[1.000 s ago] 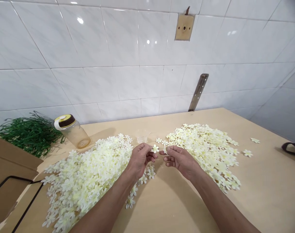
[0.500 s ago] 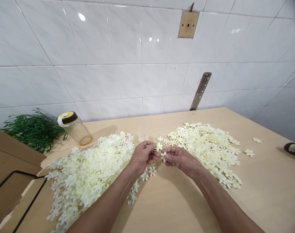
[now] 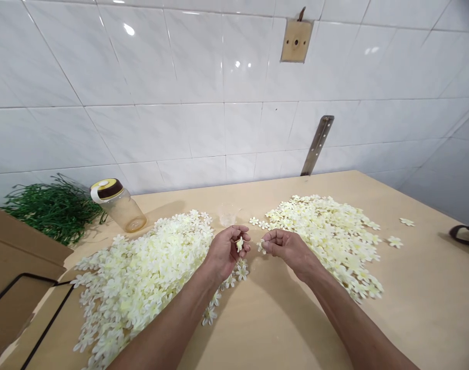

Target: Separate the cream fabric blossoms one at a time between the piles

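Observation:
My left hand [image 3: 226, 251] holds a small artificial flower [image 3: 239, 244], tilted inside its curled fingers. Pinched between thumb and fingertips of my right hand [image 3: 286, 247] is another pale flower [image 3: 261, 246], partly hidden by the fingertips. The hands are a short gap apart above the table. Beneath and beside my left forearm spreads a big heap of white-yellow artificial flowers [image 3: 157, 257]. A flatter pile of similar flowers [image 3: 327, 226] lies beyond my right forearm. Just behind my left hand sits a small clear plastic cup [image 3: 227, 213].
A clear bottle with a brown and yellow lid [image 3: 122, 208] stands at the back left, beside a bunch of green stems [image 3: 53, 208]. A cardboard box [image 3: 20, 252] is at the left edge. A black strap [image 3: 464, 235] lies far right. The tiled wall [image 3: 203, 128] bounds the table.
My left hand's flower has dropped from above the fingertips to within the curled fingers and turned sideways. My hands have drawn slightly apart; the right keeps its flower.

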A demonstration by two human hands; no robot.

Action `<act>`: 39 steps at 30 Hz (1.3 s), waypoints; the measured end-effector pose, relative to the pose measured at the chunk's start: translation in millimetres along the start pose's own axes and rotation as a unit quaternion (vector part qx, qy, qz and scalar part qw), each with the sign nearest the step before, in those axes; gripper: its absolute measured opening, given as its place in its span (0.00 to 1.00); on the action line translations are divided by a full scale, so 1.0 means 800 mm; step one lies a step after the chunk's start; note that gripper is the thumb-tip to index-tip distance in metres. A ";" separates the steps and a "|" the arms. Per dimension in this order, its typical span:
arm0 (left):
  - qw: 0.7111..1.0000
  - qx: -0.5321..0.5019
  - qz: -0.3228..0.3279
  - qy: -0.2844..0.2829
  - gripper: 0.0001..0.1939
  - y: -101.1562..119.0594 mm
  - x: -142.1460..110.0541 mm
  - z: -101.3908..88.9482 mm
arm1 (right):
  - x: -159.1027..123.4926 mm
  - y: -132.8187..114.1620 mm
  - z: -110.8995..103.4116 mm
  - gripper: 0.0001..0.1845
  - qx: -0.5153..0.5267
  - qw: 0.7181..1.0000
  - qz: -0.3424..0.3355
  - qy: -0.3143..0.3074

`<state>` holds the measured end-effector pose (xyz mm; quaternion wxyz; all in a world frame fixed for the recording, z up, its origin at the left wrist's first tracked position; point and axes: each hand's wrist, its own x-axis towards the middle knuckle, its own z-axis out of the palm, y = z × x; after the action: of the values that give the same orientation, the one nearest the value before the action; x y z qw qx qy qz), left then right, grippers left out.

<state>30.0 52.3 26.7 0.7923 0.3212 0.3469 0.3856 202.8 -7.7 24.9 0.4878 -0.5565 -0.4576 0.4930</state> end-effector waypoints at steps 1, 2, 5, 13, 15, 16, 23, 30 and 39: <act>1.000 0.015 -0.002 0.007 0.11 0.000 -0.001 0.001 | 0.000 -0.001 0.000 0.20 -0.005 1.000 -0.002 0.006; 0.999 0.035 -0.002 0.015 0.12 0.000 -0.002 0.002 | -0.001 -0.002 -0.001 0.20 -0.010 1.000 -0.004 0.010; 0.994 0.111 0.007 0.023 0.12 -0.002 -0.005 0.005 | 0.000 0.001 -0.003 0.18 -0.022 1.000 -0.010 0.018; 0.963 0.263 0.026 0.053 0.09 -0.010 -0.008 0.012 | 0.003 0.008 -0.003 0.16 -0.014 1.000 -0.022 0.012; 0.960 0.276 0.019 0.051 0.11 -0.010 -0.009 0.013 | 0.004 0.008 -0.002 0.16 -0.005 1.000 -0.018 0.012; 0.959 0.279 0.018 0.051 0.12 -0.009 -0.009 0.014 | 0.004 0.008 -0.002 0.16 -0.003 1.000 -0.015 0.013; 0.961 0.272 0.028 0.031 0.17 -0.006 -0.011 0.014 | 0.006 0.015 -0.004 0.20 0.016 1.000 0.002 0.015; 0.957 0.280 0.072 0.017 0.14 -0.015 -0.005 0.007 | 0.003 0.007 -0.002 0.24 0.029 0.999 0.012 0.014; 0.945 0.295 0.106 0.089 0.07 -0.013 -0.006 0.011 | 0.002 0.000 -0.002 0.22 0.015 0.998 0.011 0.055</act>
<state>38.8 40.9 25.0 0.5826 0.5397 0.4780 0.3753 204.7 -6.0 24.9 0.5153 -0.5800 -0.4167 0.4737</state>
